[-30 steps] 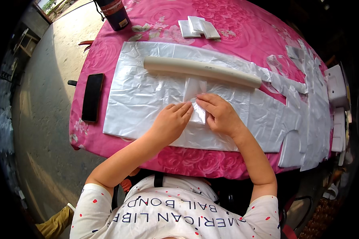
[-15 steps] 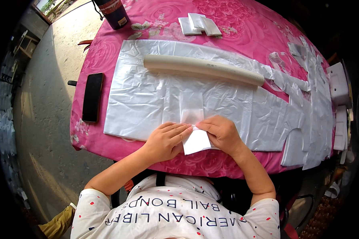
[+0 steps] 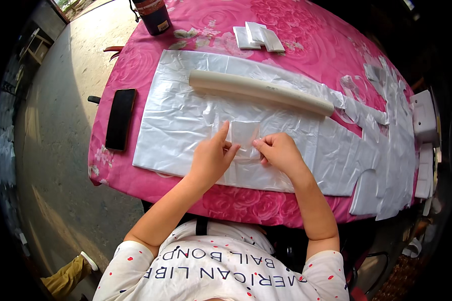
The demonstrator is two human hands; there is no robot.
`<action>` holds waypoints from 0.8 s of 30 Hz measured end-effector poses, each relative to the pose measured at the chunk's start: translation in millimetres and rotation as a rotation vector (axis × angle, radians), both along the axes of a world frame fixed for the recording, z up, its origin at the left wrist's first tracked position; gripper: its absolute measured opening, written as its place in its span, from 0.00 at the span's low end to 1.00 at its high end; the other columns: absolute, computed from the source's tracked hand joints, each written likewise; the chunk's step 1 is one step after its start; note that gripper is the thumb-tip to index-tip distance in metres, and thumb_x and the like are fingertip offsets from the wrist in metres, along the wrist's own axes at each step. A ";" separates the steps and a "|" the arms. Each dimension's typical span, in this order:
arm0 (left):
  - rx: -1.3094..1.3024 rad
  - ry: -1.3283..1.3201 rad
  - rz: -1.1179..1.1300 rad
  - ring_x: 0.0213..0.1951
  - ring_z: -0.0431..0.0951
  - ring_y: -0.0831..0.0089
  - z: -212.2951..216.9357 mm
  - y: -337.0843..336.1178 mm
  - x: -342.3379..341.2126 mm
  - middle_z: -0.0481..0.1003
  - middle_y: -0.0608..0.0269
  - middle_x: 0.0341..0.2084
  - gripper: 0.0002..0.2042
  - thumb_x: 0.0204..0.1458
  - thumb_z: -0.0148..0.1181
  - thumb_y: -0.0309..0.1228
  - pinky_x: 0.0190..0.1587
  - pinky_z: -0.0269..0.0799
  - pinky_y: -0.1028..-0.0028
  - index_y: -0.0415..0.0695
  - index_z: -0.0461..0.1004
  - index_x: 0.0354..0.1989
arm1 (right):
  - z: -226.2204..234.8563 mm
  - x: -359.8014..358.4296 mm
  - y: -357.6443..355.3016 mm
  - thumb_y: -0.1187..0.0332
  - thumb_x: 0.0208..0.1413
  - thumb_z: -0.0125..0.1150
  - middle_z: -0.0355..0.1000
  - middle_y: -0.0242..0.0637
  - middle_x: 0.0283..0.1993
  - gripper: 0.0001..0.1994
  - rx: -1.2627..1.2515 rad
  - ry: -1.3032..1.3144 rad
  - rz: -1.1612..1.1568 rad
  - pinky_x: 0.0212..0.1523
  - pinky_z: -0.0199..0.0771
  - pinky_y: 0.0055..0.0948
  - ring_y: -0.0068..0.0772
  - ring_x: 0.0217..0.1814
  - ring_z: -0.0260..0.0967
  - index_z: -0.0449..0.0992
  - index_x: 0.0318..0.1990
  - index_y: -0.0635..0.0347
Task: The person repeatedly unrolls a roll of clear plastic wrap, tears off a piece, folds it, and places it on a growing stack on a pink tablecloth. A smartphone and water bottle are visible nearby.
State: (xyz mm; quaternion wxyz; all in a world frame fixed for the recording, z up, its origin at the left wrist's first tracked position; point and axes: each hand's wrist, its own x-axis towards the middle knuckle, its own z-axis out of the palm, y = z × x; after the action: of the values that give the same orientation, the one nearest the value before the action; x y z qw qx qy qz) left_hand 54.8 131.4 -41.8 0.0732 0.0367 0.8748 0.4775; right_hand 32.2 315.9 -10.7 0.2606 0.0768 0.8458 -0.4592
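A thin, translucent plastic strip (image 3: 245, 136) lies between my hands on a large stack of white plastic sheeting (image 3: 160, 125). My left hand (image 3: 211, 156) is beside the strip's left edge, index finger stretched forward and thumb apart, with nothing visible in its grasp. On the other side my right hand (image 3: 281, 151) pinches the strip's right edge between thumb and finger. The lower end of the strip is hard to tell from the sheeting. Beyond my hands, a long beige tube (image 3: 261, 90) rests across the sheeting.
Small folded white packets (image 3: 258, 37) lie at the table's far side. A black phone (image 3: 120, 120) is at the left, and a dark bottle (image 3: 153, 17) stands at the far left. Cut plastic pieces (image 3: 386, 155) spread rightward over the pink floral tablecloth (image 3: 231, 203).
Both hands have moved forward from the table's near edge. The white folded piece they pinched no longer hangs toward me. My left fingers have opened out.
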 end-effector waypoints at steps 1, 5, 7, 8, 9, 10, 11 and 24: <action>0.031 -0.051 0.001 0.23 0.76 0.68 1.7 -1.7 -3.4 0.77 0.54 0.31 0.34 0.47 0.61 0.25 0.29 0.72 0.74 0.35 0.53 0.63 | 0.1 -0.9 -0.6 0.64 0.54 0.58 0.69 0.32 0.18 0.13 0.004 -0.014 -0.004 0.20 0.66 0.20 0.17 0.17 0.67 0.77 0.26 0.67; -0.205 0.350 0.043 0.39 0.76 0.66 2.4 -2.8 1.3 0.71 0.52 0.46 0.34 0.44 0.62 0.25 0.37 0.72 0.71 0.35 0.56 0.61 | -2.1 -3.1 -0.8 0.64 0.54 0.57 0.68 0.31 0.16 0.14 0.000 -0.045 -0.019 0.21 0.67 0.20 0.18 0.17 0.67 0.76 0.25 0.67; -0.294 0.576 -0.123 0.47 0.71 0.62 1.1 1.1 0.3 0.66 0.50 0.52 0.35 0.43 0.63 0.25 0.45 0.70 0.69 0.35 0.56 0.61 | 0.6 -4.2 -2.5 0.63 0.55 0.57 0.68 0.31 0.15 0.15 0.022 -0.052 -0.014 0.21 0.67 0.20 0.19 0.17 0.67 0.76 0.24 0.67; -0.340 0.686 -0.205 0.51 0.69 0.60 -0.1 3.3 1.1 0.63 0.50 0.56 0.35 0.42 0.63 0.26 0.48 0.69 0.67 0.35 0.56 0.61 | -0.8 -5.5 -1.9 0.63 0.54 0.57 0.69 0.33 0.16 0.14 0.049 -0.049 0.014 0.22 0.68 0.22 0.21 0.18 0.69 0.77 0.25 0.66; -0.367 0.639 -0.307 0.58 0.62 0.54 -2.3 7.3 2.4 0.62 0.49 0.57 0.36 0.43 0.63 0.31 0.58 0.60 0.63 0.34 0.54 0.61 | -3.0 -7.8 -0.7 0.62 0.54 0.57 0.70 0.34 0.16 0.14 0.076 -0.046 0.042 0.24 0.69 0.24 0.23 0.18 0.70 0.77 0.25 0.65; -0.370 0.612 -0.332 0.60 0.59 0.54 -2.0 12.2 3.2 0.60 0.48 0.58 0.37 0.44 0.62 0.34 0.60 0.57 0.61 0.34 0.53 0.62 | -5.3 -8.4 0.2 0.62 0.53 0.56 0.71 0.35 0.16 0.14 0.103 -0.043 0.070 0.26 0.70 0.25 0.25 0.19 0.71 0.78 0.25 0.64; -0.373 0.587 -0.356 0.62 0.57 0.53 -0.5 17.7 3.0 0.58 0.48 0.60 0.38 0.44 0.62 0.37 0.61 0.54 0.60 0.34 0.52 0.62 | -6.7 -8.2 0.6 0.62 0.53 0.56 0.72 0.36 0.16 0.14 0.102 -0.031 0.062 0.26 0.70 0.25 0.26 0.19 0.71 0.78 0.25 0.64; -0.471 0.477 -0.333 0.67 0.41 0.47 -27.6 28.6 0.2 0.43 0.36 0.64 0.53 0.42 0.53 0.62 0.66 0.33 0.53 0.27 0.40 0.63 | -3.7 7.6 -2.7 0.64 0.40 0.65 0.72 0.39 0.18 0.11 0.255 0.218 0.075 0.26 0.70 0.28 0.33 0.22 0.72 0.74 0.24 0.62</action>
State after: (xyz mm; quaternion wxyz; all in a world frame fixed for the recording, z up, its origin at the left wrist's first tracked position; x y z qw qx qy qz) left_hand 55.0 160.1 -69.4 -0.0494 0.2709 0.9351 0.2229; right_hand 39.8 313.2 -14.4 0.1724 0.0275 0.9227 -0.3437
